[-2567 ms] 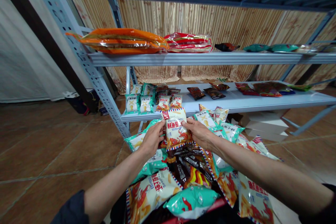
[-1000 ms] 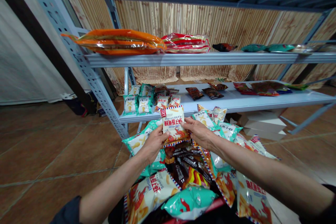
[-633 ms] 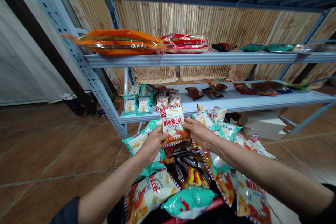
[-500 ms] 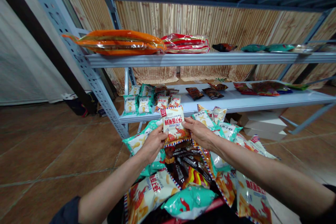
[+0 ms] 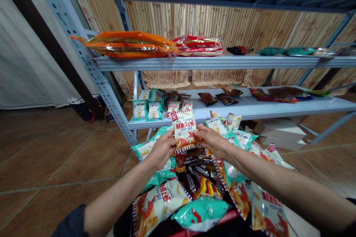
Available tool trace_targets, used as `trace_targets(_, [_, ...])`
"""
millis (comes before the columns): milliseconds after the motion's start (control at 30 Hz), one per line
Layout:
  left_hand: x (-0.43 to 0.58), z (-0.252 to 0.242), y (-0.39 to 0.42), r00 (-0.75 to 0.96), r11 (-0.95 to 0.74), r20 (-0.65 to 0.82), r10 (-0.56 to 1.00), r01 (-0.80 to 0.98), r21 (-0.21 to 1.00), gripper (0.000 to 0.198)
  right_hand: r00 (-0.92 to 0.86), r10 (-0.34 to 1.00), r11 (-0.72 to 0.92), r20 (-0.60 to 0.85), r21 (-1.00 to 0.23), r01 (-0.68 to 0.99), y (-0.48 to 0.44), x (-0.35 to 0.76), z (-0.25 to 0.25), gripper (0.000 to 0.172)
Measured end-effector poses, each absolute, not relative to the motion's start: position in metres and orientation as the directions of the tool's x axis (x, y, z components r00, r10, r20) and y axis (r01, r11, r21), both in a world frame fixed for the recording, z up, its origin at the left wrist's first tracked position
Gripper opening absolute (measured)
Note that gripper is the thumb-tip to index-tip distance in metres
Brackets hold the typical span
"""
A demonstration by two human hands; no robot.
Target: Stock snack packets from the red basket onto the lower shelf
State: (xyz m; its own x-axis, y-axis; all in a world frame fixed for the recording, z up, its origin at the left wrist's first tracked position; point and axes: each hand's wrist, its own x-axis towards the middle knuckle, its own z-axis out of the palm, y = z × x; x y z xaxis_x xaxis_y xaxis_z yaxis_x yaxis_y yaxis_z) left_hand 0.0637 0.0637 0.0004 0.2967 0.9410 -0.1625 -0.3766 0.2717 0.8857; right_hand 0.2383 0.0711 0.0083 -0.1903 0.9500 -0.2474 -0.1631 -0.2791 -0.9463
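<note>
Between my two hands is a white and orange snack bag [image 5: 185, 129] with red lettering, held upright in front of the lower shelf's edge. My left hand [image 5: 164, 148] grips its lower left side, and my right hand [image 5: 208, 137] its right side. Beneath them lies a heap of snack bags: dark brown bags [image 5: 194, 177] in the middle, a teal bag [image 5: 201, 213] at the front, and another white and orange bag [image 5: 161, 203] at the front left. More teal and white bags [image 5: 217, 126] rest beyond my right hand. The heap's container is mostly hidden.
A blue-grey metal rack stands ahead. On its lower shelf [image 5: 239, 109], small teal and white bags [image 5: 155, 110] stand at the left, beside small white and red bags [image 5: 186, 106]. Brown packets [image 5: 226, 98] lie farther right. Orange packaging [image 5: 130, 44] lies above. White boxes [image 5: 280, 133] sit below.
The held bag has tipped back slightly and its top edge now leans a little left. Both hands keep their hold. The view has shifted very slightly.
</note>
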Motion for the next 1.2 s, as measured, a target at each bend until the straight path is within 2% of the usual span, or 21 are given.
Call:
trace_targets(367, [0.0651, -0.0002, 0.0655, 0.329, 0.23, -0.108, 0.938, -0.36, 0.904, 0.045, -0.196, 0.955, -0.255, -0.222, -0.953, -0.162, 0.0682, 0.2353, 0.0092, 0.03])
trace_targets(900, [0.0678, -0.0031, 0.0662, 0.303, 0.249, -0.135, 0.943, -0.378, 0.892, 0.049, -0.169, 0.961, -0.251, -0.221, -0.951, -0.183, 0.0688, 0.2357, 0.0091, 0.029])
trace_targets(1100, [0.066, -0.0037, 0.0687, 0.283, 0.241, -0.134, 0.95, -0.387, 0.89, 0.031, -0.18, 0.954, -0.273, -0.24, -0.943, -0.189, 0.0703, 0.2385, 0.004, 0.021])
trace_targets(1200, [0.0645, -0.0024, 0.0725, 0.256, 0.219, -0.127, 0.958, -0.375, 0.901, 0.03, -0.194, 0.954, -0.266, -0.229, -0.945, -0.19, 0.0702, 0.2384, 0.0031, 0.02])
